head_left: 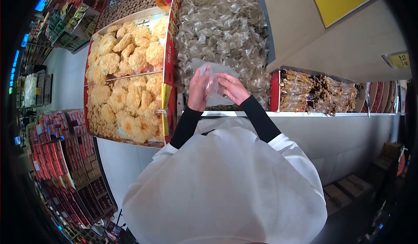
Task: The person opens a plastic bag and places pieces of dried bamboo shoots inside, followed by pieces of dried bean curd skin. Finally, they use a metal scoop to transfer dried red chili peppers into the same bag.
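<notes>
1. Shelves of glossy red packs point(56, 157) stand at far left; their print is too small to read.
2. A carton point(170, 44) with red walls holds golden, craggy, roundish pieces point(109, 63); white characters run down its right wall, slanted and hard to read.
3. The left hand point(198, 91), in a black cuff, has its fingers closed on the left side of the bag.
4. The bag point(212, 97), thin, clear and crinkled plastic, is held between both hands, above small shiny translucent packets point(222, 26).
5. The right hand point(234, 88) grips the bag's right side with its fingers.
6. Brown, wrinkled dried bundles point(298, 91) in clear wrap lie further right.
7. A flat yellow sign point(344, 2) carries black characters, "务一" readable; a small yellow label point(398, 61) shows blurred digits.
</notes>
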### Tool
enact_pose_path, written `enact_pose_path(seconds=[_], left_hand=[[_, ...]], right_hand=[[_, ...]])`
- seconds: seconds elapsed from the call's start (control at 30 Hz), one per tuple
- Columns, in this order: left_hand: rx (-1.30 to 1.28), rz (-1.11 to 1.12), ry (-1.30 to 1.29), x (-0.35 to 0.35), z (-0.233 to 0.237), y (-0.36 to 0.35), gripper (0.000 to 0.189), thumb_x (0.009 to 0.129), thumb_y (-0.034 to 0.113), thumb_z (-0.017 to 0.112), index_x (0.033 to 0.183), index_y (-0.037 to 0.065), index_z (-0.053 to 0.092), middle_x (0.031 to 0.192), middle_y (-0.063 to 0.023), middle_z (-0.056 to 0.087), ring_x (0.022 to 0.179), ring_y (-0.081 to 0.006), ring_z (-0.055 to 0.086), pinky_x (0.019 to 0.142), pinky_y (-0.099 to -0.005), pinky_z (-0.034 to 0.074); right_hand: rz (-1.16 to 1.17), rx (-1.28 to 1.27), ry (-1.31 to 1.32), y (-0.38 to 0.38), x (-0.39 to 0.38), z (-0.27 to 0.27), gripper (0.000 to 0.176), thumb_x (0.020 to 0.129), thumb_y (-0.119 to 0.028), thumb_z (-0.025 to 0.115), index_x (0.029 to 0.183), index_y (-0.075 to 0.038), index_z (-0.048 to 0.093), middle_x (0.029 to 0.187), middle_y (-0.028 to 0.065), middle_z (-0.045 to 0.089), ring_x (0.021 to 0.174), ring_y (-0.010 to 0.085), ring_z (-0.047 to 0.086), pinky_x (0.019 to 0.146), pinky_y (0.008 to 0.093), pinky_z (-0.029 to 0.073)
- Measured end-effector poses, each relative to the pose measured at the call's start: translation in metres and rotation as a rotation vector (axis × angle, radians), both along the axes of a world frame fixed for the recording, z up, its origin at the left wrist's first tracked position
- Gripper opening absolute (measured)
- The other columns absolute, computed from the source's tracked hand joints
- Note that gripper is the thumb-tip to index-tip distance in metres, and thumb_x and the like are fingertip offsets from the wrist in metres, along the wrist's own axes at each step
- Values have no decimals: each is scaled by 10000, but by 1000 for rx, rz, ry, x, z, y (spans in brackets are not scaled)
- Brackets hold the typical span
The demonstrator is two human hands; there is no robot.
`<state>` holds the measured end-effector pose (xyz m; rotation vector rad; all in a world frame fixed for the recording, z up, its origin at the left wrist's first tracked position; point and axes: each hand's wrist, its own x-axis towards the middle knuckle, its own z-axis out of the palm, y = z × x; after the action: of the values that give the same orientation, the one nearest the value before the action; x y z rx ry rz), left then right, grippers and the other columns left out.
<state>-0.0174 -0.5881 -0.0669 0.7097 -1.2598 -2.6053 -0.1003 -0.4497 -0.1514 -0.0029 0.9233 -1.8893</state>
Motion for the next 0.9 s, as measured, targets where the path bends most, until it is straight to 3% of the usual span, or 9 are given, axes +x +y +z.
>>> enact_pose_path(seconds=[0.07, 0.2, 0.33, 0.43, 0.5, 0.53, 0.6, 0.77, 0.9], left_hand=[[6, -16, 8, 2, -3, -3, 296, 959, 135, 530, 1249, 77, 529, 859, 46, 552, 708, -17, 531, 543, -147, 398], [-3, 61, 20, 6, -7, -10, 313, 963, 133, 514, 1272, 79, 509, 813, 37, 542, 623, -15, 483, 492, -159, 357], [-3, 96, 34, 13, -6, -18, 333, 964, 127, 497, 1293, 73, 483, 752, 27, 524, 523, -19, 414, 443, -173, 310], [-18, 73, 39, 21, -7, -22, 345, 960, 125, 499, 1300, 68, 477, 747, 27, 519, 518, -19, 411, 436, -173, 304], [-8, 102, -2, 23, -7, -18, 353, 958, 126, 502, 1305, 67, 473, 744, 27, 517, 513, -19, 409, 432, -173, 301], [0, 127, -42, 23, -6, -17, 362, 955, 127, 505, 1310, 66, 470, 742, 26, 515, 508, -20, 407, 427, -173, 298], [-5, 110, -20, 26, -10, -18, 369, 953, 127, 509, 1315, 67, 467, 745, 26, 518, 513, -19, 413, 424, -172, 299], [-13, 101, 8, 32, -7, -22, 379, 950, 128, 513, 1321, 68, 464, 761, 25, 522, 537, -16, 433, 424, -166, 300], [-12, 100, 11, 38, -9, -23, 379, 954, 136, 513, 1323, 70, 462, 774, 25, 521, 547, -13, 437, 425, -161, 300]], right_hand=[[100, 266, 155, -9, 4, 9, 359, 1005, -227, 496, 1333, -83, 506, 1251, 46, 571, 1220, 189, 502, 997, 381, 429], [192, 321, 284, 3, 6, 32, 346, 1019, -279, 453, 1319, -128, 536, 1296, 24, 560, 1295, 164, 434, 1034, 394, 383], [55, 258, 451, 34, -14, 21, 292, 1018, -232, 458, 1239, -95, 591, 1302, 42, 574, 1260, 169, 483, 1027, 372, 405], [-238, 359, 496, 49, -41, -13, 232, 973, -164, 530, 1171, -68, 603, 1199, 69, 623, 1171, 207, 557, 956, 351, 455], [-316, 867, 1253, 48, -51, -16, 240, 877, -100, 625, 1111, -55, 602, 1096, 107, 626, 1067, 264, 591, 880, 368, 481], [-315, 862, 1253, 41, -52, -14, 240, 877, -100, 625, 1111, -55, 602, 1096, 107, 626, 1067, 264, 591, 880, 368, 481], [-277, 785, 1670, 21, -52, -10, 333, 795, -89, 679, 1115, -64, 588, 1036, 132, 596, 1007, 310, 575, 857, 396, 473], [-20, 1013, 1710, -10, -52, -16, 694, 697, -148, 796, 1314, -170, 478, 1237, 128, 456, 1136, 347, 476, 883, 438, 480], [31, 995, 1635, -15, -54, -26, 629, 697, -137, 796, 1259, -182, 515, 1164, 125, 467, 1101, 331, 487, 877, 433, 478]])
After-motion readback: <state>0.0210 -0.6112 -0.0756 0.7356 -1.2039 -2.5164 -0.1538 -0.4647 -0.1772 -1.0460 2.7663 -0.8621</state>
